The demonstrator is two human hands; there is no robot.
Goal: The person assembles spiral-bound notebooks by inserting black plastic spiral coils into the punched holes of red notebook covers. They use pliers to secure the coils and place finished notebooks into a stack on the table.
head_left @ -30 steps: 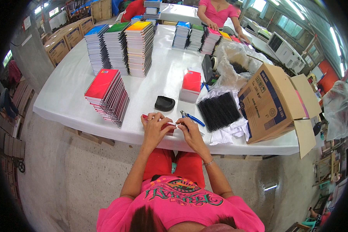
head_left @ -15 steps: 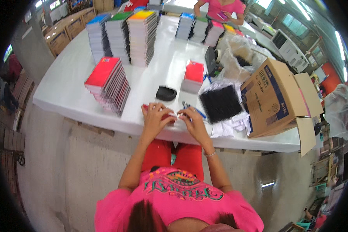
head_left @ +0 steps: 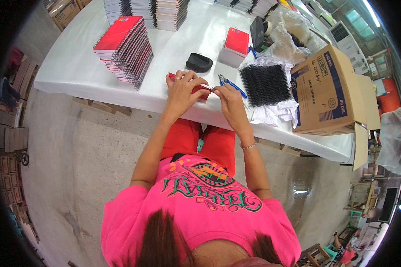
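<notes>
Red notebook (head_left: 203, 93) lies under the left hand (head_left: 183, 91) near the table edge (head_left: 145, 104).

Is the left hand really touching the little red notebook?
Touching. The head view shows it: the left hand grips the red notebook, its fingers spread over it.

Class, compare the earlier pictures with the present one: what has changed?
The view has tipped down, so the table sits higher in the picture and the co-worker has left it. More red cover shows on the red notebook between the hands, and the white patch there is gone. No release shows: the left hand still holds the notebook, the right hand stays at its right end. Blue-handled pliers and black coils stayed put.
</notes>
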